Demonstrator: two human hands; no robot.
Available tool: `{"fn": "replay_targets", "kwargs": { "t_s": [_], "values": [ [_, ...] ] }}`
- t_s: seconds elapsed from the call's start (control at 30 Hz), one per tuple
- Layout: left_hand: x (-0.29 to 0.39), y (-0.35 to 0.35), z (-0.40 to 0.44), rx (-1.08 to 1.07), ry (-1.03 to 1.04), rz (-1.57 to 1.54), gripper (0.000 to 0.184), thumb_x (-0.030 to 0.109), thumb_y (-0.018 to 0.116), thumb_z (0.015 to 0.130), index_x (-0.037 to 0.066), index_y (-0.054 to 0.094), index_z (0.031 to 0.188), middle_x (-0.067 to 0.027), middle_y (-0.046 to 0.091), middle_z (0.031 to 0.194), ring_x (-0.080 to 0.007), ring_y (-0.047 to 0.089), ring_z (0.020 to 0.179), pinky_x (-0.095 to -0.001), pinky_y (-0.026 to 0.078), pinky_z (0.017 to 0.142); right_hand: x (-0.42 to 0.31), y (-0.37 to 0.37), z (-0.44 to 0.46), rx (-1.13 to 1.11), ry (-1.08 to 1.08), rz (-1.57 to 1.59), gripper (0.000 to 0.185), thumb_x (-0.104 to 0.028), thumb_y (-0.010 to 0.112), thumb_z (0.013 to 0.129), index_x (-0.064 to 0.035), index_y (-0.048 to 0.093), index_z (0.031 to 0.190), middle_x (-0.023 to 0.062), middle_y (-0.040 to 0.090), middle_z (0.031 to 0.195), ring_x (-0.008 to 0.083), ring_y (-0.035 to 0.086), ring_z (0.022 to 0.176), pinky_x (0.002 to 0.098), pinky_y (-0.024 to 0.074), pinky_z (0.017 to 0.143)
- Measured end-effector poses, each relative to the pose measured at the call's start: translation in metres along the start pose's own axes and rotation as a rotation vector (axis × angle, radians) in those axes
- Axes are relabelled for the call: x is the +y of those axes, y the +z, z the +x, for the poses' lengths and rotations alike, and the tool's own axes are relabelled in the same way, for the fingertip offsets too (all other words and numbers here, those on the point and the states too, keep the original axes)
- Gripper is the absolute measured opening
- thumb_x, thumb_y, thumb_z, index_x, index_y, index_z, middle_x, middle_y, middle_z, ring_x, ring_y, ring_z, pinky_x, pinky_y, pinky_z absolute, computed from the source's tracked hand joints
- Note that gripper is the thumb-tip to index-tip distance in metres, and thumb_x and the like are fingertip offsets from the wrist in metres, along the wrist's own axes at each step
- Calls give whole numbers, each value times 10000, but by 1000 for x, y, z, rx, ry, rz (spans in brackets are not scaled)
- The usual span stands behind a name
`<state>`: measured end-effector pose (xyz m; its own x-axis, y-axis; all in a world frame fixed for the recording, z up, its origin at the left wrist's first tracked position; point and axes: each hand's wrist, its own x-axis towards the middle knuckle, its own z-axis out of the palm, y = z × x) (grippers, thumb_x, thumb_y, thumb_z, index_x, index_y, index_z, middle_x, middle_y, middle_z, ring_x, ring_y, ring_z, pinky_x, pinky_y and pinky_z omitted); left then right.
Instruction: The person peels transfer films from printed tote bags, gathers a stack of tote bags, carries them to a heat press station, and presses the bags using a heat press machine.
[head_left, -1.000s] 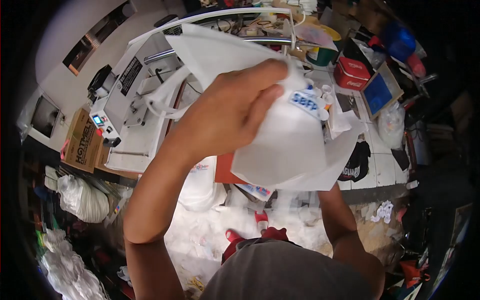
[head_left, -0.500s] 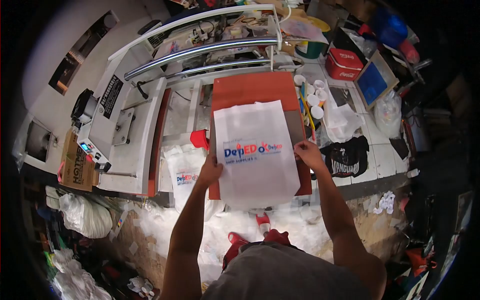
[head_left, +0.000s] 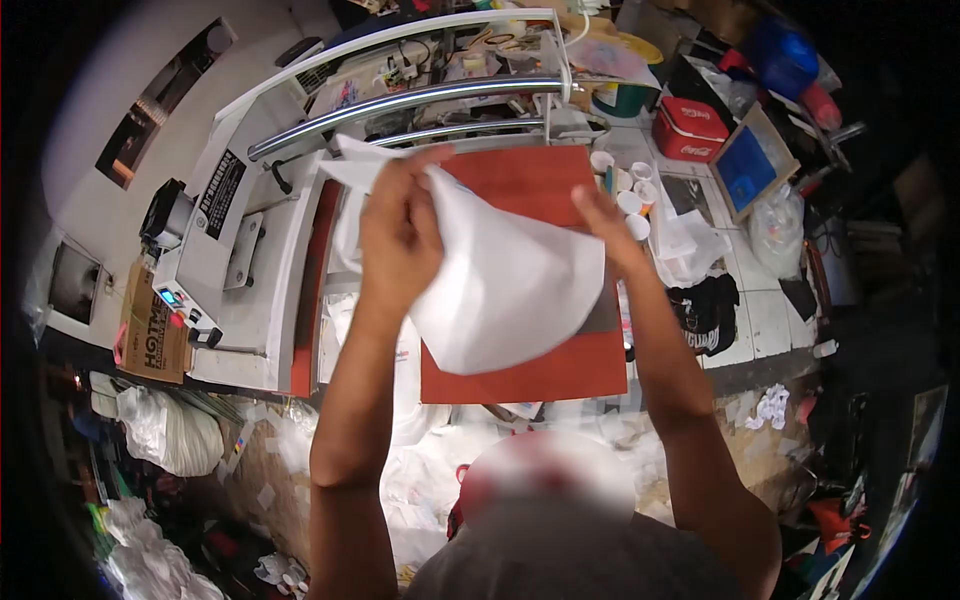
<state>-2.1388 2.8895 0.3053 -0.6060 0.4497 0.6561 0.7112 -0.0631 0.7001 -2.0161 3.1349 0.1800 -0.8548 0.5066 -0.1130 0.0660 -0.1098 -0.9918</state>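
Observation:
My left hand (head_left: pixel 400 240) is closed around a white bag (head_left: pixel 500 285) with its fingers gripping one side. The bag is lifted and folded over, its lower part sagging above the red pad (head_left: pixel 570 365) of a heat press. Its print is mostly turned out of sight. Beside the bag's right edge is my right hand (head_left: pixel 610 230), somewhat blurred, fingers stretched out and not gripping it.
The press's white frame (head_left: pixel 250 300) and chrome bars (head_left: pixel 410 100) stand to the left and behind. White cups (head_left: pixel 630 203), a red cooler (head_left: pixel 690 128), a framed blue screen (head_left: pixel 748 165) and a black printed bag (head_left: pixel 705 315) lie on the right. Stuffed white bags (head_left: pixel 170 430) are at lower left.
The bag lay flat with its print showing; now my left hand has raised it and swung it up and leftward. My right hand has come off its edge and moved up.

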Motion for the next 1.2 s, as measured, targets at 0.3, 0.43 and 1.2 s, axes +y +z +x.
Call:
{"fn": "replay_targets", "kwargs": {
  "t_s": [0.3,0.43,1.2],
  "values": [
    [35,1,4,-431,53,174,261,-11,517,890,59,660,1097,-131,612,898,-202,608,742,-281,480,670,102,46,-68,-415,143,463,514,-190,578,883,-71,464,1370,89,620,1165,190,595,1077,316,445,940],
    [-12,-13,50,-166,139,241,169,58,535,956,34,653,1075,-57,680,1043,-79,562,693,-245,468,608,-25,13,-8,-86,-200,109,382,-11,638,847,-98,598,1216,75,634,1098,171,618,1007,311,475,928],
    [-173,23,-205,-186,-713,338,408,143,621,808,23,530,1188,-219,680,847,-362,686,796,-428,539,738,147,-40,2,381,-257,-814,272,-80,696,762,-75,644,1029,152,649,770,302,659,737,399,507,658]
  ]
}}
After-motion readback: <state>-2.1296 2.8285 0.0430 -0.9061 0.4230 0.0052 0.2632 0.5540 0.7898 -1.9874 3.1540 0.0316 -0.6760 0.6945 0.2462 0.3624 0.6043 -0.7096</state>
